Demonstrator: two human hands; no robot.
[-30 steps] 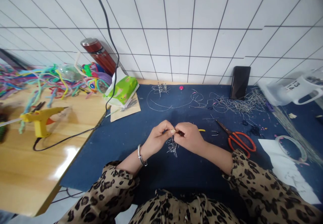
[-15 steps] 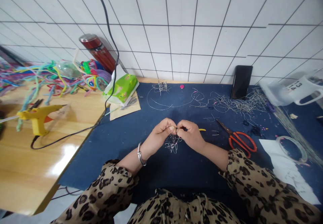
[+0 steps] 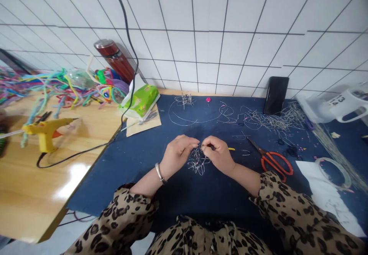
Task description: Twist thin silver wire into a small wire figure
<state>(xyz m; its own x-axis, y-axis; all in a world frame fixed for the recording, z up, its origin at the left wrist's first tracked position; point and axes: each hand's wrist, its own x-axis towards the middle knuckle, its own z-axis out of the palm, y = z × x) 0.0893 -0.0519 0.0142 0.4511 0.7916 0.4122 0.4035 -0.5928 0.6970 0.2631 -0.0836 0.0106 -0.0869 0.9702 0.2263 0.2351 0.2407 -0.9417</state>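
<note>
Over the blue cloth (image 3: 138, 159) my left hand (image 3: 176, 153) and my right hand (image 3: 219, 154) meet at the fingertips. Both pinch a small tangled bundle of thin silver wire (image 3: 197, 160) that hangs between them, with tiny pink beads on it. The left wrist wears a silver bangle (image 3: 159, 171). A yellow tip (image 3: 231, 148) shows just right of the right hand. Both forearms are in leopard-print sleeves.
Orange-handled scissors (image 3: 273, 160) lie right of my hands. Loose wire pieces (image 3: 270, 120), a wire loop (image 3: 186, 117), a black phone (image 3: 276, 95), a white jug (image 3: 342, 105) and tape roll (image 3: 333, 170) lie behind and right. On the wooden table: yellow glue gun (image 3: 44, 130), pipe cleaners (image 3: 66, 88), red flask (image 3: 115, 60), green tissue pack (image 3: 140, 101).
The hands have drawn slightly apart and the wire bundle has risen between them, now spread wider. The camera has shifted a little.
</note>
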